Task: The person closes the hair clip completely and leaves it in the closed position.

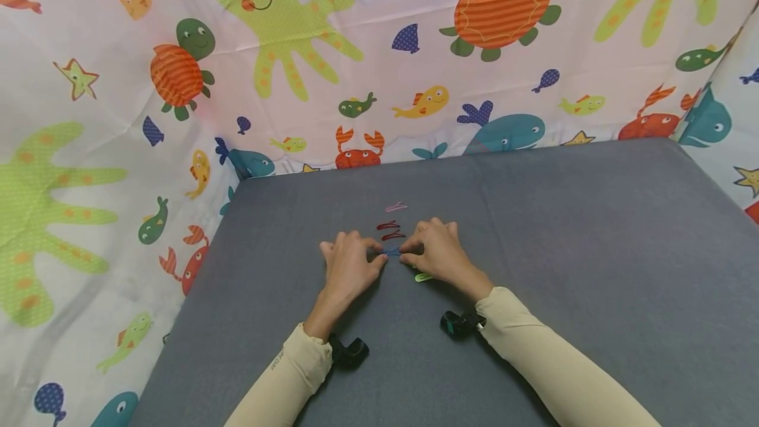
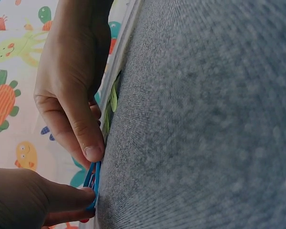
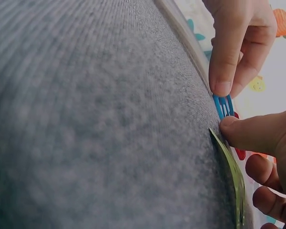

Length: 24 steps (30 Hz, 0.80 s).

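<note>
Both hands work on one blue hair clip point(image 1: 391, 252) low over the table. My left hand point(image 1: 350, 262) pinches its left end between thumb and finger. The right hand point(image 1: 440, 254) pinches the opposite end the same way. In the right wrist view the middle of the blue clip point(image 3: 223, 107) shows between the two thumbs. Just beyond the hands lie two red hair clips point(image 1: 393, 235), one behind the other. A pink hair clip point(image 1: 396, 206) is farther back. Under the right hand, a green hair clip point(image 1: 423, 277) lies partly covered, with more green point(image 2: 107, 119) beside it.
The grey table point(image 1: 593, 249) stretches away on both sides of the arms. A curtain point(image 1: 379, 71) printed with sea animals stands along the back and left edges. Black wrist cameras point(image 1: 350, 352) hang beneath both forearms, close over the cloth.
</note>
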{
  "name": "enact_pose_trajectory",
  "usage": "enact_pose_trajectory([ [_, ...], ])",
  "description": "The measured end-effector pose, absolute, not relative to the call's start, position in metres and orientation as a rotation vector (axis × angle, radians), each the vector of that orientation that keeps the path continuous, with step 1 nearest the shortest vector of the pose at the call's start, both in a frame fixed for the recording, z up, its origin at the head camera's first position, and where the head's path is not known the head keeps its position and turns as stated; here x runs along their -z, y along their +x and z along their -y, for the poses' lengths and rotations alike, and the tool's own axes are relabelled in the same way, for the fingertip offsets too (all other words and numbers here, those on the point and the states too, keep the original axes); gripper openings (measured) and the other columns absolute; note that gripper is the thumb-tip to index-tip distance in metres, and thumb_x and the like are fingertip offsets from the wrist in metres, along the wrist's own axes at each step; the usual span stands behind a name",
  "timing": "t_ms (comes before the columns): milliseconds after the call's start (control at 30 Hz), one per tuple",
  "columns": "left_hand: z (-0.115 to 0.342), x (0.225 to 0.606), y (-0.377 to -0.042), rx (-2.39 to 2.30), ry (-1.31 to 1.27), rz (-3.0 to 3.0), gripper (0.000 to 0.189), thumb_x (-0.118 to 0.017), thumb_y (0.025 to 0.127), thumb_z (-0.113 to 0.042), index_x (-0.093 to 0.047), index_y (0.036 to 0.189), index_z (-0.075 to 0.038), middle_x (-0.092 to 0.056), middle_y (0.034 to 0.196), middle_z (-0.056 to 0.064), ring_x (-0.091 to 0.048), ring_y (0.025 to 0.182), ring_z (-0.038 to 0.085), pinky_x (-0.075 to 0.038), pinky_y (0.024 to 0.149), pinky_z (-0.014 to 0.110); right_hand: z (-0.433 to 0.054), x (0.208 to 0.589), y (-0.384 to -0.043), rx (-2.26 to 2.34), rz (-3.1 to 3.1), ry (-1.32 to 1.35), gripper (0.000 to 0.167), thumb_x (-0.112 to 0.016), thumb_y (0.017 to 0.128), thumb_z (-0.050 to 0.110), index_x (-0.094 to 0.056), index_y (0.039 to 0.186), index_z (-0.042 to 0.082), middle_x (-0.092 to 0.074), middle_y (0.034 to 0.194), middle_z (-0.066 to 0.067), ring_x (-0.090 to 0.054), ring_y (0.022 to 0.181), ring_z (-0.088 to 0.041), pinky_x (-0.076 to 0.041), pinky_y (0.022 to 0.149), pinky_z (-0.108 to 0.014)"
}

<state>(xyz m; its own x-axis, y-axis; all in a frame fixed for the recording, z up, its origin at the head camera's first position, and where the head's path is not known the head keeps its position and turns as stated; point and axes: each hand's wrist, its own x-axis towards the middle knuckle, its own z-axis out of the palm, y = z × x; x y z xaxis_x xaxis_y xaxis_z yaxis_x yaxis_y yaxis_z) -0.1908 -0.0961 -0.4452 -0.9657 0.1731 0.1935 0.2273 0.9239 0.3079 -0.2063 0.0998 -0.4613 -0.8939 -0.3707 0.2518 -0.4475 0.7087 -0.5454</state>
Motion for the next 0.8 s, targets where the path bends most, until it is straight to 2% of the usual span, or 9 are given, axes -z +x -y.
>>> enact_pose_trajectory([
  [800,0.0967,0.4473,-0.1901,0.524,-0.349,2.871,0.010,-0.084,0.084,-0.027,-0.083,0.092,-0.021,-0.055,0.077,-0.001,-0.039,0.072,0.019,-0.017,0.073,0.043,-0.0999,0.4619,-0.2050,-0.956,2.783,0.669,0.008,-0.083,0.084,0.026,-0.085,0.092,0.024,-0.062,0.082,0.007,-0.043,0.078,-0.014,-0.024,0.082,-0.046],
])
